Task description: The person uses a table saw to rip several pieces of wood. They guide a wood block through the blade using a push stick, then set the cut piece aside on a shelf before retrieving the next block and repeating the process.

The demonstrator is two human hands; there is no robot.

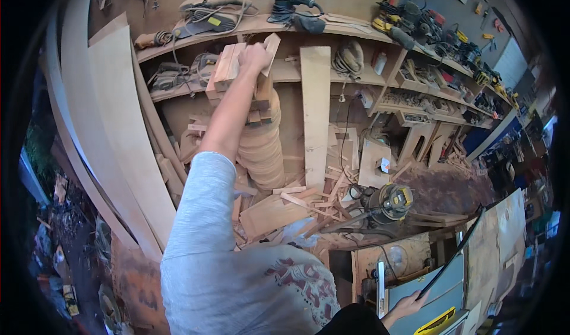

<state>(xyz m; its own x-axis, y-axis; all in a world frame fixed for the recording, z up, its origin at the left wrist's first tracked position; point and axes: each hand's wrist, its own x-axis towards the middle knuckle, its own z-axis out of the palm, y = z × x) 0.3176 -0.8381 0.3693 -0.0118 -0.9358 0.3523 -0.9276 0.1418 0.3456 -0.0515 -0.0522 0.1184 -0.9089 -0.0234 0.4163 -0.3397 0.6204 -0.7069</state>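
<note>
My left arm reaches forward to a stack of pale wooden blocks (225, 65) piled at shelf height. At the top of that stack, my left hand (255, 57) is closed on a short wooden block (272, 51), which stands tilted beside the others. Under the stack is a tall column of rounded wooden pieces (261, 151). Low on the right, my right hand (408, 306) is closed at the lower end of a long thin black strip (454, 255). A yellow tool (436, 323), partly cut off from sight, lies just below this hand.
Long boards (127, 133) lean at left, and another board (315, 115) stands against the shelves. Power sanders (291, 8) and other tools fill the shelf (261, 23). Offcuts (285, 210) cover the floor near a shop vacuum (389, 201). A grey-blue bench surface (427, 281) is at lower right.
</note>
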